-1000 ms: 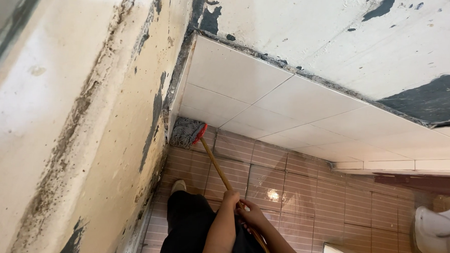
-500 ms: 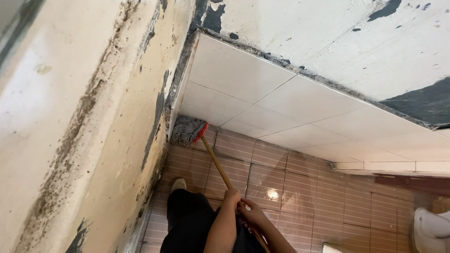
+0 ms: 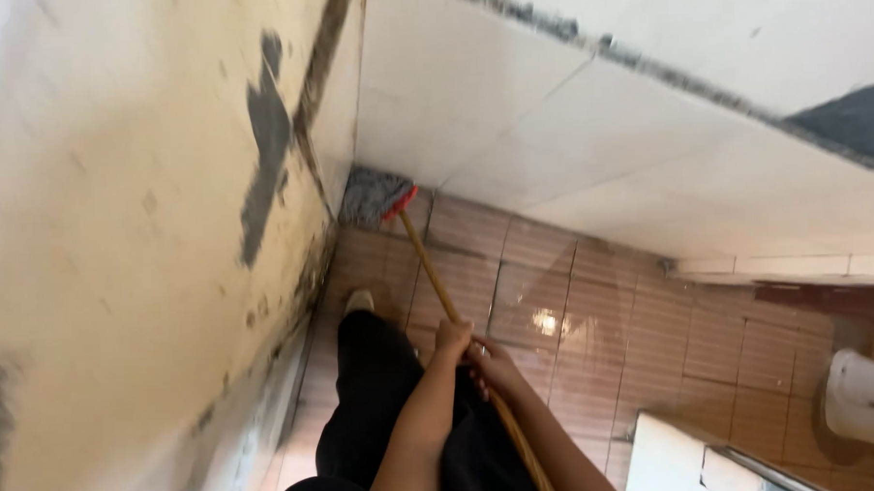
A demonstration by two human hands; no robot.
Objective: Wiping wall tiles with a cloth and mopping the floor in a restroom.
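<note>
Both hands, the left hand (image 3: 453,338) higher and the right hand (image 3: 495,367) just below, are closing tightly around the long wooden mop handle (image 3: 436,280), which is running toward eleven o'clock to the grey mop head (image 3: 370,196) lying in the corner of the brown tiled floor (image 3: 644,354).

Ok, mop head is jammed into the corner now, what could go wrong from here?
1. The floor tiles shine with a glare spot, so they may be wet; the foot near the mop head could slip.
2. The left hand and right hand grip the mop handle close together, so a hard push might twist it loose.
3. The mop head sits against the stained wall and might smear grime.
</note>
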